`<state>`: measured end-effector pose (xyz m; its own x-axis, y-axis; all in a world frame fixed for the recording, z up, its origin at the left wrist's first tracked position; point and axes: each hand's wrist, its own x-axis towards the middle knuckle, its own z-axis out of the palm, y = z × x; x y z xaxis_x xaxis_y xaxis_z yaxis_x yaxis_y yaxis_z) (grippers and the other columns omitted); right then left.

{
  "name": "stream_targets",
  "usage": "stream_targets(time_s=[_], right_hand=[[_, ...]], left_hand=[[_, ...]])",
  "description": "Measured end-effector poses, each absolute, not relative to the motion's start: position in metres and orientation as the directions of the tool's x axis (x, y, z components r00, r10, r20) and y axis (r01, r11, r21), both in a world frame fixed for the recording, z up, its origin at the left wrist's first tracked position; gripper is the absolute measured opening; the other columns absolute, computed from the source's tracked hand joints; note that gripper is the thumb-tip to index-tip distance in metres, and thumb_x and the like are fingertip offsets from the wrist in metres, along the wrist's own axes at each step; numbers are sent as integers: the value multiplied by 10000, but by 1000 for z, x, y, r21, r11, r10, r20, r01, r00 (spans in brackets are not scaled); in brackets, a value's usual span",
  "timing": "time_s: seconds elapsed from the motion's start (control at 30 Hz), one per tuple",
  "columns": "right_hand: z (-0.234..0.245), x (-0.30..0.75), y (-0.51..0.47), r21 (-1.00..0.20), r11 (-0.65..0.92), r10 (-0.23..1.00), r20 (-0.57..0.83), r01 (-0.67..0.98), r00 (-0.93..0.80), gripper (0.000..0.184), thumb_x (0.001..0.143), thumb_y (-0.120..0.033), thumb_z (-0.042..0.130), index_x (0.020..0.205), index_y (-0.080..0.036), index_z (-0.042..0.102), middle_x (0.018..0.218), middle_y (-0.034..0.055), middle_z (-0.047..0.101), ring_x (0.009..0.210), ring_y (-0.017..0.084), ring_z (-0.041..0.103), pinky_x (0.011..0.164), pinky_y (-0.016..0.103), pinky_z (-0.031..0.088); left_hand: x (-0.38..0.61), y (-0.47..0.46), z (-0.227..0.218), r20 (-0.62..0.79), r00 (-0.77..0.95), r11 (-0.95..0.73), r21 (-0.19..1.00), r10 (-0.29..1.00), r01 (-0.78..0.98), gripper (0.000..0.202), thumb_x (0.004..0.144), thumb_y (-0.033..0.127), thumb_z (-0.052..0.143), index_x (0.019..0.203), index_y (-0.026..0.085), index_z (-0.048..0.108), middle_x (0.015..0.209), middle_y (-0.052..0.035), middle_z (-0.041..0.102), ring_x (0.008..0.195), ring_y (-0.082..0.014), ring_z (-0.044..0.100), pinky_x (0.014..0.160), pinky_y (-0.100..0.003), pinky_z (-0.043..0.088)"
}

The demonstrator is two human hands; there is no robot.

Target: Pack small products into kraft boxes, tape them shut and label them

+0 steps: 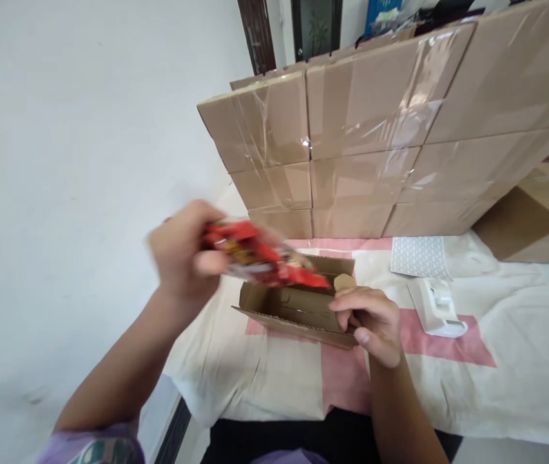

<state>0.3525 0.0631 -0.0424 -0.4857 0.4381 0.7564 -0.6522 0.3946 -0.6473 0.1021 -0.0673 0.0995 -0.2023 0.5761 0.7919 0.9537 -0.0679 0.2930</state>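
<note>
Currently the left hand (185,248) grips a red packet (265,254) slanting over a box (298,327) toward the loosely open right hand (375,319).

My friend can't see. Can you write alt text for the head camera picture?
The left hand has a blurred red packet in its grip above an open cardboard box, with the right hand at the box's right end. The box sits on a white-and-pink cloth, a white tape dispenser to its right and a taped cardboard panel standing behind.

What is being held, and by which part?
A red packet, by its end nearest the wall, in the left grip. The right grip is at the open box's end.
</note>
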Motion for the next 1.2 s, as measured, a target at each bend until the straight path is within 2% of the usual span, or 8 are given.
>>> stream_targets(time_s=[0.17,0.37,0.53,0.7,0.83,0.97,1.1,1.2], right_hand=[[-49,348,56,-606,325,731,648,-726,-214,173,942,-389,640,1040,-247,641,584,-56,550,449,121,439,556,317,448],[-45,355,59,-542,435,775,632,-719,-7,174,916,-388,674,931,-245,577,549,-96,450,411,90,359,515,289,463],[-54,356,63,-530,564,739,665,-633,102,131,939,-379,603,955,-252,574,604,-73,436,475,109,365,563,342,540],[-69,354,70,-482,839,543,720,-252,432,104,896,-310,641,979,-271,592,777,-17,503,583,145,497,539,350,541],[-75,354,73,-532,800,553,833,-276,-2,232,981,-421,524,1030,-258,682,874,59,692,851,261,680,741,473,558],[-78,352,72,-595,709,427,790,-379,-440,613,1045,-584,263,880,-250,750,844,66,769,927,292,710,966,558,477],[-82,348,70,-679,635,550,732,-367,-403,457,998,-578,429,1156,-258,715,1118,97,739,1040,288,684,963,507,507],[-87,343,74,-698,639,664,712,-322,-226,592,863,-420,650,1425,-294,514,1491,125,520,1330,300,554,964,456,531]], left_hand=[[157,10,71,212,-81,53,133,974,990,620,915,795,466,842,191,585,740,-43,647,699,-205,626,606,-283,378],[147,31,25,-175,179,-124,284,968,951,283,1004,421,561,839,198,617,790,-7,667,705,-173,602,609,-284,356],[141,13,56,47,145,-152,210,988,966,203,974,386,610,882,213,665,868,-3,700,790,-175,625,671,-288,396],[96,-49,29,656,-324,-235,616,682,752,338,1027,524,510,981,226,663,937,-12,673,908,-174,635,868,-334,507],[80,-83,-46,544,-262,-364,779,797,510,827,860,901,347,1144,217,714,1216,-140,702,1197,-330,641,1008,-487,518],[93,-88,-79,467,-137,-373,822,873,430,1125,779,971,80,1250,186,734,1231,-185,736,1396,-395,527,1258,-578,248],[102,-84,-71,486,-208,-405,851,849,335,1059,794,973,217,1384,197,632,1335,-192,691,1312,-386,611,1184,-581,386],[103,-79,-62,351,-324,-154,850,878,504,777,923,774,473,1480,237,537,1670,-144,355,1541,-339,349,1268,-534,278]])
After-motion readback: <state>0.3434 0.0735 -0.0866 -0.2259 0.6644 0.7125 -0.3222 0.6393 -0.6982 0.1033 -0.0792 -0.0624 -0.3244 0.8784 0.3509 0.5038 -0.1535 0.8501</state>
